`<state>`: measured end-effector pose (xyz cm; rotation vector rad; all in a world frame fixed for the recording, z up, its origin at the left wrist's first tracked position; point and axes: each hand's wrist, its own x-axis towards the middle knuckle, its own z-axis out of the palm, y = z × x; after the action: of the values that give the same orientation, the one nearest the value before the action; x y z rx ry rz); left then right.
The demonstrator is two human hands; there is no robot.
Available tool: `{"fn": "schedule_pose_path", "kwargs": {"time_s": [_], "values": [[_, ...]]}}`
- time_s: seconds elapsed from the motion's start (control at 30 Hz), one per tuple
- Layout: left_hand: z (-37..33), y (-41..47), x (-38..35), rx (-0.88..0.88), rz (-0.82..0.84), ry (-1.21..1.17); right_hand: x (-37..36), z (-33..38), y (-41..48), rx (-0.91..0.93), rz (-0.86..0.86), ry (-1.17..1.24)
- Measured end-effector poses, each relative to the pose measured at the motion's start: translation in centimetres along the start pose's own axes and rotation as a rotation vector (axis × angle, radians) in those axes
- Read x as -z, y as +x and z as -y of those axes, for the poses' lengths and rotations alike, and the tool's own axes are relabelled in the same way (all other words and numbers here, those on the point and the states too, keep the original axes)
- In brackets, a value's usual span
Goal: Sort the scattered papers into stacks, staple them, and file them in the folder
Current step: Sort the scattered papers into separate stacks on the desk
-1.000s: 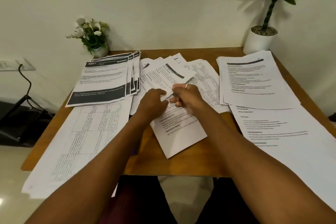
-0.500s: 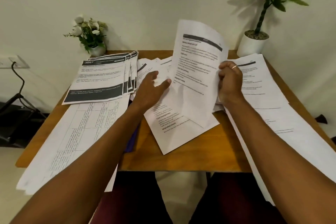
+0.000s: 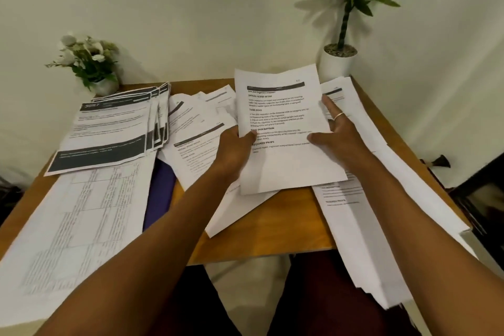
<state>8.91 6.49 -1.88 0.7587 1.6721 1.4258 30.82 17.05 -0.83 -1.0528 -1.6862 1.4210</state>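
I hold a printed sheet (image 3: 283, 117) with a dark header bar up over the table's middle. My left hand (image 3: 234, 150) grips its left edge, thumb on the front. My right hand (image 3: 336, 131), with a ring on it, holds the right edge, thumb on the front and fingers spread behind. Loose sheets (image 3: 199, 128) lie scattered under it. A stack with dark banners (image 3: 109, 131) sits at the back left. Table-printed sheets (image 3: 76, 221) cover the front left. A further stack (image 3: 362, 199) runs down the right side. A dark blue folder (image 3: 161, 191) shows between the piles.
A small pot of white flowers (image 3: 90, 63) stands at the back left corner of the wooden table (image 3: 267, 237). A tall green plant in a white pot (image 3: 338, 60) stands at the back right. Papers overhang the front left and right edges.
The sheet picked from the middle pile was raised upright in my right hand. Now both hands hold it by its sides, lower and facing me.
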Motion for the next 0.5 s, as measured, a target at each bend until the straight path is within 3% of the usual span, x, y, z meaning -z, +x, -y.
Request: {"fn": "schedule_pose_path", "kwargs": {"time_s": [0.1, 0.23, 0.33, 0.5], "values": [[-0.6, 0.5, -2.4, -0.024, 0.038, 0.041, 1.2, -0.3, -0.2, 0.02, -0.12, -0.178], [-1.9, 1.1, -5.7, -0.054, 0.108, 0.226, 3.6, -1.2, 1.0, -0.056, -0.335, -0.159], [-2.1, 1.9, -7.6, -0.083, 0.186, 0.359, 5.6, -1.6, 2.8, -0.063, -0.401, -0.207], [-0.7, 3.5, -9.4, -0.162, 0.322, 0.88, 6.7, -2.5, 5.0, -0.097, -0.341, -0.774]]}}
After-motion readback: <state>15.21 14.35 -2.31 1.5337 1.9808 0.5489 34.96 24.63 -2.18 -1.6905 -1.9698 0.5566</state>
